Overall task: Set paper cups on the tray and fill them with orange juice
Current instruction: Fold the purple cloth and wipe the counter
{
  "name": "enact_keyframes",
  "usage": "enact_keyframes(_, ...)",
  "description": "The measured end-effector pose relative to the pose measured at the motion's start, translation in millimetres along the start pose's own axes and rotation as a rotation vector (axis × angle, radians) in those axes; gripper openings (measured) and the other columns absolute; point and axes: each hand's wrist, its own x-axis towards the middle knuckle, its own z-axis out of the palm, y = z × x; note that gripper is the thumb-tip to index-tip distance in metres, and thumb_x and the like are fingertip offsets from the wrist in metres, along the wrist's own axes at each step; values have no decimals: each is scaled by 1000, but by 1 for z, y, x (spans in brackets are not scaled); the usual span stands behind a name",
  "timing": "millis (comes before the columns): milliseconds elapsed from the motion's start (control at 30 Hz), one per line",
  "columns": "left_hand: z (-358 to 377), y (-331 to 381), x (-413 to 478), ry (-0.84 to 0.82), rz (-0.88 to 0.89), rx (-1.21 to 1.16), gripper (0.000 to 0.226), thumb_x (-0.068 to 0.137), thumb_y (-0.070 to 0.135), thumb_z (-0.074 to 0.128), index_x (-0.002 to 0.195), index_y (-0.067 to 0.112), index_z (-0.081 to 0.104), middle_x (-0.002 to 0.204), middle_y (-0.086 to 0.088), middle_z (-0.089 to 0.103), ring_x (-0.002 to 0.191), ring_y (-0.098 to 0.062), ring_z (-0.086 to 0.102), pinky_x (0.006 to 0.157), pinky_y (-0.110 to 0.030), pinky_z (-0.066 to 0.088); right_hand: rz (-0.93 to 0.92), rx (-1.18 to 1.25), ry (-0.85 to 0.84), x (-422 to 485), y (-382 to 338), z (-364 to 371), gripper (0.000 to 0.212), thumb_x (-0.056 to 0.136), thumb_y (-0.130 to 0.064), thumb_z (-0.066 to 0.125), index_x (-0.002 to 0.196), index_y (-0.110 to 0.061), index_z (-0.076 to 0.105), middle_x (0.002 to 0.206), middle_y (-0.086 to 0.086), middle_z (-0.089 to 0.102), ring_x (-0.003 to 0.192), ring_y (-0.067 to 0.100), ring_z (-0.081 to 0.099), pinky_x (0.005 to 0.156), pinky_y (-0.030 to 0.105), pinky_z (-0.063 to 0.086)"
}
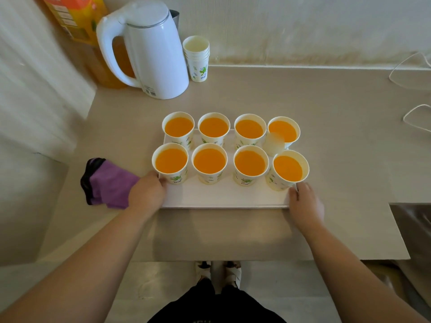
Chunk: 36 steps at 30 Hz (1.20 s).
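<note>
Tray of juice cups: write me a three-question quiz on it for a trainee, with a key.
1. True or false: all the cups on the tray hold orange juice.
2. How many cups stand on the tray? A) six B) eight C) ten
3. Fill in: the spare stack of empty cups stands on the counter right beside the white ____.

Key: 1 true; 2 B, two rows of four; 3 kettle.
</note>
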Motion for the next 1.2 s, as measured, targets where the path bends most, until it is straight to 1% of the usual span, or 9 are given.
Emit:
enact_keyframes(100,6,-2,-2,69,16,-61,29,101,23,35,111,2,53,112,-21,62,102,-40,57,71,-36,37,-15,52,42,-3,-1,3,20,98,-14,39,86,-6,52,88,6,52,81,23,50,70,34,41)
enact_keyframes(233,10,-4,-2,117,52,-125,25,100,20,37,108,2,54,109,-23,63,99,-42,58,70,-34,35,-22,99,76,-6,-3,5,18,99,-13,40,84,-11,49,89,4,50,81,18,47,71,30,36)
enact_keyframes(433,4,2,3,155,100,-185,26,101,19,36,110,1,54,109,-25,63,99,-44,58,71,-38,39,-14,272,108,3,-7,-4,18,98,-9,40,86,-6,53,92,10,53,85,22,48,74,32,37)
enact_keyframes(567,-9,23,16,181,113,-168,27,101,18,37,107,-1,56,108,-27,62,100,-44,57,70,-35,33,-52,339,137,23,-17,-25,26,97,-5,40,72,-9,43,84,11,48,77,23,44,69,31,33)
enact_keyframes(700,-26,54,35,206,160,-177,28,99,15,38,106,-3,58,106,-29,63,98,-45,57,74,-40,41,-74,356,145,55,-21,-45,38,97,-6,38,63,-21,33,78,5,43,74,21,40,64,31,28)
enact_keyframes(767,-31,72,47,214,166,-181,28,99,16,38,106,-4,57,105,-28,62,98,-44,57,74,-41,41,-78,366,149,75,-21,-53,39,97,-6,38,62,-21,33,77,4,43,75,21,40,62,32,28)
enact_keyframes(867,-34,100,65,222,155,-173,30,100,19,36,105,-3,56,104,-26,62,97,-42,57,71,-38,39,-87,333,157,108,-19,-64,36,97,-6,38,63,-18,36,82,8,46,80,23,42,67,29,27)
enact_keyframes(1000,-27,127,85,220,148,-183,31,101,21,35,104,-2,55,103,-25,62,96,-41,57,69,-36,37,-94,287,143,145,-12,-74,23,98,-10,37,77,-8,46,89,9,49,83,24,45,70,30,30)
enact_keyframes(1200,-11,164,119,199,133,-187,30,101,18,35,103,-3,56,103,-25,63,96,-41,57,67,-33,33,-83,306,130,200,-7,-76,30,98,-9,37,69,-13,43,86,9,49,81,23,44,70,30,31)
